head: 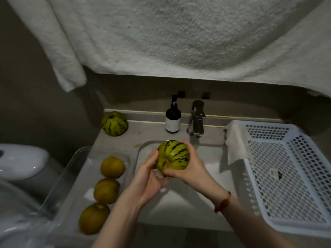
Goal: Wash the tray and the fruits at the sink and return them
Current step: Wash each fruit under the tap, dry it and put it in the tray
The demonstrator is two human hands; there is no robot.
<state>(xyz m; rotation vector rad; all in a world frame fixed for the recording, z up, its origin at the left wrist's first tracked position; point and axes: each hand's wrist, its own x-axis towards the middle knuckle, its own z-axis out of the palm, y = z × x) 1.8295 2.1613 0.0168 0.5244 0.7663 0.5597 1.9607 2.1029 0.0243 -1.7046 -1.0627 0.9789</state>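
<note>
Striped melon (173, 154), green-yellow with dark broken stripes, held over the white sink (211, 169), just below the chrome faucet (196, 120). Right hand (189, 169) wraps it from the 3 to 5 o'clock side, fingers curled over the top and thumb along the bottom edge. Left hand (152, 174) at the melon's 8 o'clock, palm and fingers cupped against its lower side. A red bracelet (223, 203) sits on the right wrist.

Second striped melon (114, 123) rests on the counter at 10 o'clock from the sink, against the back ledge. Clear tray (71, 169) at the sink's 9 o'clock holds three yellow-brown round fruits (106, 190) in a line running 12 to 6; the nearest one lies at the tray's front end.

Dark soap pump bottle (173, 119) stands upright just left of the faucet. White perforated basket (286, 169) at 3 o'clock, with a white cloth (236, 140) draped over its left rim. White towel (161, 36) hangs above, at 12 o'clock. Toilet (19, 161) at far 9 o'clock.

Running water: cannot tell.
</note>
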